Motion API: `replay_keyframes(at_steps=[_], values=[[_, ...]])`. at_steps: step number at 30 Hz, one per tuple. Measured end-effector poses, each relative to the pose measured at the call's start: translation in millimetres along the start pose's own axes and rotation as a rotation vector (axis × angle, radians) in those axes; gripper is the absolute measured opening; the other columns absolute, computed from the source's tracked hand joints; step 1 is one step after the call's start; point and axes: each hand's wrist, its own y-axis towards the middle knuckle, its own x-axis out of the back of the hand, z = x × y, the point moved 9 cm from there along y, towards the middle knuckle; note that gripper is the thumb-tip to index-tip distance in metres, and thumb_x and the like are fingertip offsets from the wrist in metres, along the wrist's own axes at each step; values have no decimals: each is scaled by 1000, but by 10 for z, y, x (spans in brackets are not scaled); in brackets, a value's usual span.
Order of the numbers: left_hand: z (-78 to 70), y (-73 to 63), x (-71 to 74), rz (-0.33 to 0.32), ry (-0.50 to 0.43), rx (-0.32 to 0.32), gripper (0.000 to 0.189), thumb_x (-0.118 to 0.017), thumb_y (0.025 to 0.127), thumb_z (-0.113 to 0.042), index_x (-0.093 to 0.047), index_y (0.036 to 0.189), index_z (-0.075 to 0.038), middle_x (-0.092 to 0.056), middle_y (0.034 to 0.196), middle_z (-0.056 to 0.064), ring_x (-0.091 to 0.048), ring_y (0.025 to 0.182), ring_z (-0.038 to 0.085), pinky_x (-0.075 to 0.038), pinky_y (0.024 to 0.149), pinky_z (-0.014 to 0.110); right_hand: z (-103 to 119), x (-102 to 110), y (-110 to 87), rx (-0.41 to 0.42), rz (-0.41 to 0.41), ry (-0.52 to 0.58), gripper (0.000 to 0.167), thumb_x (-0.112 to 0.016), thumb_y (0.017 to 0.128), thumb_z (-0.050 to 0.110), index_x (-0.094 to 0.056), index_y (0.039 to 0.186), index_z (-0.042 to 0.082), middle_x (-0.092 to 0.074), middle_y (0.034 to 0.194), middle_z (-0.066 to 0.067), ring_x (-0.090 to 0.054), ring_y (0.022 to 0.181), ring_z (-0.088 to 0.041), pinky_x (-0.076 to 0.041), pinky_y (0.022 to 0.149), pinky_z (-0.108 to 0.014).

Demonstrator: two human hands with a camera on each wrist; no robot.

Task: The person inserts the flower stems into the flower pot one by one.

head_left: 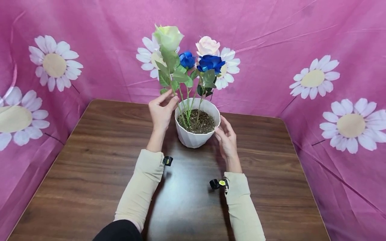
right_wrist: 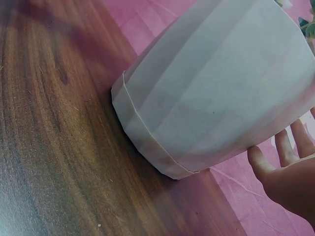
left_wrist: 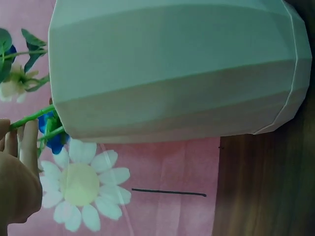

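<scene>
A white faceted flowerpot (head_left: 196, 140) full of dark soil (head_left: 203, 121) stands on the table, with several artificial flowers upright in it. My left hand (head_left: 161, 110) pinches the green stem (left_wrist: 30, 117) of the tall pale green-white rose (head_left: 168, 37), just above the pot's left rim. My right hand (head_left: 227, 140) rests its fingertips against the pot's right side, near the rim; in the right wrist view the thumb (right_wrist: 259, 160) touches the wall. Beside the tall rose stand two blue roses (head_left: 211, 63) and a pale pink rose (head_left: 208, 45).
The brown wooden table (head_left: 265, 187) ends behind the pot at a pink cloth backdrop (head_left: 256, 20) printed with large white daisies (head_left: 351, 125). Small black cameras (head_left: 214, 184) sit at both wrists, by the rolled beige sleeves (head_left: 147, 180).
</scene>
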Motion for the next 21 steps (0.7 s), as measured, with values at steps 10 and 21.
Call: replay_keyframes(at_steps=[10,21], values=[[-123,-47,-198,79,370,-147,21,-79,87,-2,-74,105,8,-74,96,22,-70,78,15,-60,77,30,-7,-5,-18,2,-4,21,58,-51,95,-13,-38,151,-5,-44,149,-22,-44,136,-36,-37,116,-50],[-71,-80,-397,163,517,-243,19,-79,86,-2,-74,104,5,-74,94,17,-68,78,29,-57,71,31,2,-8,-22,4,-5,17,58,-51,95,-13,-38,151,-5,-45,149,-22,-45,135,-36,-35,117,-52]])
